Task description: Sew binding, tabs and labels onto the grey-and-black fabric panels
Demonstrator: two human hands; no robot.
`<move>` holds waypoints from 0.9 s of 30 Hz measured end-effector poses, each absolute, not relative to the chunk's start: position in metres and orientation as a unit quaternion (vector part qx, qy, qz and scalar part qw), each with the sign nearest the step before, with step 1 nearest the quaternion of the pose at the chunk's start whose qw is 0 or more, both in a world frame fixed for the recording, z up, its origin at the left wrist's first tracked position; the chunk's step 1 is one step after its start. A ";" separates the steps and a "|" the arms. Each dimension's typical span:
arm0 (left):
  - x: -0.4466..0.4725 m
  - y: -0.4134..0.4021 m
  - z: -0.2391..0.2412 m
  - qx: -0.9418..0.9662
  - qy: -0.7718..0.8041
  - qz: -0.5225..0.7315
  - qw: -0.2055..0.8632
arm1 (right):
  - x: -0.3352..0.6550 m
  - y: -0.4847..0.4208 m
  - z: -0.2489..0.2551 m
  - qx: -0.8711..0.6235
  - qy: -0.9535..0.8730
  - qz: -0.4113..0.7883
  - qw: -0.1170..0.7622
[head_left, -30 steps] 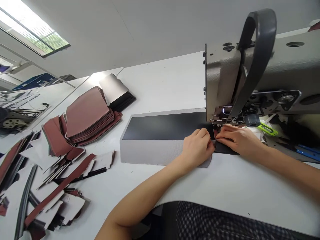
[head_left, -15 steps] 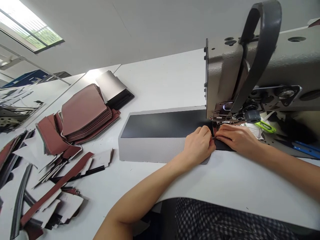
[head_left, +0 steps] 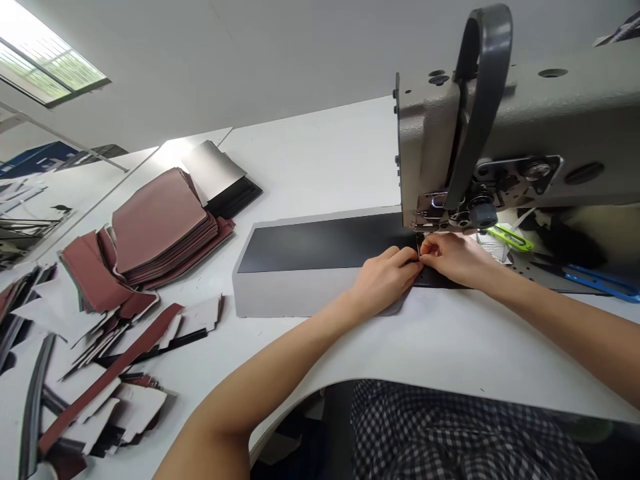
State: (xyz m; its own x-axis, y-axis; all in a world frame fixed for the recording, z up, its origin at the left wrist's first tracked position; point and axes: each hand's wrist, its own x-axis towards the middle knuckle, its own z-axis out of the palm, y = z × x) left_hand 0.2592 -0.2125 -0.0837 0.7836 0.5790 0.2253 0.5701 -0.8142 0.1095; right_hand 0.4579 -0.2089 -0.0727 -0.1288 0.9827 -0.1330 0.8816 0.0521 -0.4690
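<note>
A grey textile-like panel with a black strip on top lies flat, its right end under the sewing machine head. My left hand has its fingers bent and closed at the panel's right edge, close to the needle area. Just right of it, my right hand pinches with thumb and forefinger below the presser area. Whatever sits between those fingertips is too small to make out. The two hands' fingertips nearly meet.
Stacked maroon pieces and grey-black sheets lie to the left. Cut strips and offcuts spread over the near left. Right of the needle lie a lime-green tool and a blue-handled tool.
The view has shifted slightly, so the machine appears farther left. My left fingers have flattened somewhat, and my right hand has changed from folded fingers to a raised fingertip pinch.
</note>
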 end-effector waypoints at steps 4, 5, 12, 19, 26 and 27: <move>0.249 -0.202 -0.084 0.971 0.205 0.123 0.001 | 0.458 -0.206 -0.073 -0.655 -0.705 0.245 0.122; 0.247 -0.199 -0.084 0.974 0.186 0.130 0.008 | 0.458 -0.206 -0.074 -0.653 -0.706 0.245 0.127; 0.235 -0.188 -0.083 0.983 0.144 0.102 0.045 | 0.467 -0.219 -0.084 -0.585 -0.758 0.199 0.207; 0.234 -0.189 -0.092 0.973 0.171 0.135 0.071 | 0.488 -0.253 -0.096 -0.435 -0.868 0.030 0.238; 0.231 -0.182 -0.096 0.971 0.161 0.132 0.114 | 0.484 -0.254 -0.090 -0.427 -0.882 -0.121 0.158; 0.231 -0.180 -0.096 0.971 0.160 0.133 0.119 | 0.484 -0.253 -0.090 -0.436 -0.879 -0.115 0.154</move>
State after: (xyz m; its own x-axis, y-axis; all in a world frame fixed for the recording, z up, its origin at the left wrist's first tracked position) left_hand 0.2310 -0.1802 -0.0960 0.9134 0.3428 0.2196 0.2797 -0.9204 0.2731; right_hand 0.4836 -0.2532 -0.0899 -0.5724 0.7311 0.3712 0.8020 0.5935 0.0679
